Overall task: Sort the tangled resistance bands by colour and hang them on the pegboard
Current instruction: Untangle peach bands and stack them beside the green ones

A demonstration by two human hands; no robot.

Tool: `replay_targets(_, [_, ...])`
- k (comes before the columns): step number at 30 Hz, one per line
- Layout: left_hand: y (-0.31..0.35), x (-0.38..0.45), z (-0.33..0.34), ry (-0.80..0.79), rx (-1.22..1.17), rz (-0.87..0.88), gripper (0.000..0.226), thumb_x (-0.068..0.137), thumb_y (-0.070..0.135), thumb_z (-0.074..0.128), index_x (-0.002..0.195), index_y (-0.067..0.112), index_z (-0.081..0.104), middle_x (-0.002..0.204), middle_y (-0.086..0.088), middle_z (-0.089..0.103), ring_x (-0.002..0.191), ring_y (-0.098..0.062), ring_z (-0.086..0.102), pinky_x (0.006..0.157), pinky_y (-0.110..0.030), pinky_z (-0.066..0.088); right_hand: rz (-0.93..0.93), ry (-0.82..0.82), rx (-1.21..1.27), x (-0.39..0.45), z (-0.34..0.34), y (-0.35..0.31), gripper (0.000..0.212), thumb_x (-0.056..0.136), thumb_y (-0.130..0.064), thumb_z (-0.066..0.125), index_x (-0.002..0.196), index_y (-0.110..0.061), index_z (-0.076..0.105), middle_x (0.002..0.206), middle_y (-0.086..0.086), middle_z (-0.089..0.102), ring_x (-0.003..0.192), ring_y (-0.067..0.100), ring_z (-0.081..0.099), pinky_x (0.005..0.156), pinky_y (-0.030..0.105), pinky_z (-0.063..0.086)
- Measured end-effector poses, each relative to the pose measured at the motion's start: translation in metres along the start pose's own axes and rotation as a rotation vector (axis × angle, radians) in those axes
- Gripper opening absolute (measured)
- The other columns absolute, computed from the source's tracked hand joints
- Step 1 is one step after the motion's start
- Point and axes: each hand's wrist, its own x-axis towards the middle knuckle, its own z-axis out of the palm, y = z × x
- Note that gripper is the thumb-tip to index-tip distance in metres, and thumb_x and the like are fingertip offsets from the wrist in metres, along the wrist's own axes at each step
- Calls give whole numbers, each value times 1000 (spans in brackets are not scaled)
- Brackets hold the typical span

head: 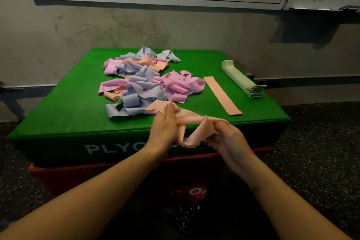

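Peach band mid-untangle, with room to slip or snag

Both hands hold a twisted peach band point(191, 129) over the near edge of the green plyo box point(68, 115): the left hand point(163, 128) pinches its far end, the right hand point(228, 138) has its grip curled round the near end. That far end lies touching the tangled pile point(144, 82) of pink, blue and peach bands, so a pull could likely drag neighbours off the box. If either pinch loosens, the band may drop to the floor. One flat peach band point(223, 95) and a green stack point(241, 79) lie to the right; a careless sweep could scatter them. No pegboard is in view.
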Motion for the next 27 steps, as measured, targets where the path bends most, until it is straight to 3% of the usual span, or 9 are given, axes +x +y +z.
replay_targets(2, [-2, 2, -1, 20, 14, -7, 36, 107, 36, 35, 84, 22, 58, 84, -3, 60, 74, -11, 56, 66, -26, 45, 47, -181, 192, -3, -4, 2, 18, 87, -16, 64, 102, -7, 67, 97, 8, 70, 91, 21, 65, 80, 36, 55])
replay_targets(5, [-3, 4, -2, 38, 20, -17, 32, 108, 33, 34, 85, 24, 54, 84, 0, 57, 74, -7, 54, 58, -12, 45, 119, -372, 330, -5, -10, 4, 62, 58, -31, 92, 109, -8, 65, 103, 9, 69, 95, 21, 66, 83, 36, 57])
replay_targets(8, [-2, 5, 0, 48, 23, -25, 28, 108, 34, 33, 100, 19, 56, 85, 3, 55, 77, -8, 54, 69, -21, 47, 122, -449, 378, -8, -15, 1, 50, 63, -21, 87, 109, -11, 69, 102, 6, 67, 96, 20, 64, 82, 35, 57])
replay_targets(10, [0, 6, 0, 41, 19, -25, 30, 108, 35, 33, 107, 16, 57, 87, 2, 56, 80, -9, 55, 73, -28, 46, 99, -373, 331, -8, -12, -2, 40, 77, -10, 73, 115, -8, 64, 100, 6, 66, 93, 17, 65, 76, 32, 57])
replay_targets(12, [2, 6, -1, 38, -3, -20, 29, 108, 34, 33, 100, 18, 56, 86, 3, 56, 79, -7, 55, 68, -22, 45, 77, -187, 156, -4, -12, 0, 34, 84, -2, 68, 116, -4, 58, 98, 8, 65, 80, 13, 65, 61, 26, 55])
replay_targets(15, [4, 7, -3, 7, -31, -20, 30, 108, 35, 32, 89, 25, 52, 85, 1, 55, 76, -9, 55, 61, -17, 47, -76, 89, -345, 1, -16, 6, 15, 86, -8, 69, 86, -10, 54, 78, 11, 59, 59, 15, 56, 46, 29, 46])
replay_targets(19, [6, 6, -4, -16, -6, 1, 30, 108, 38, 30, 93, 24, 52, 78, -3, 54, 60, -10, 53, 49, -22, 44, -237, 195, -662, 4, -25, 11, 26, 82, -18, 70, 76, -4, 49, 64, 7, 48, 59, 16, 42, 56, 33, 34])
replay_targets(23, [11, 7, -9, 12, -36, 0, 25, 108, 36, 29, 112, 20, 48, 84, 1, 55, 67, -11, 61, 50, -26, 52, -81, -25, -323, 3, -28, 3, 26, 80, -14, 78, 82, -12, 53, 75, 1, 57, 76, 16, 53, 73, 32, 43])
replay_targets(27, [10, 16, -14, 11, -1, -23, 30, 108, 39, 29, 114, 19, 51, 81, -3, 62, 62, -12, 64, 48, -26, 51, 37, -295, 30, 1, -30, -4, 50, 62, -13, 88, 93, -14, 48, 91, 3, 67, 89, 18, 65, 78, 35, 55])
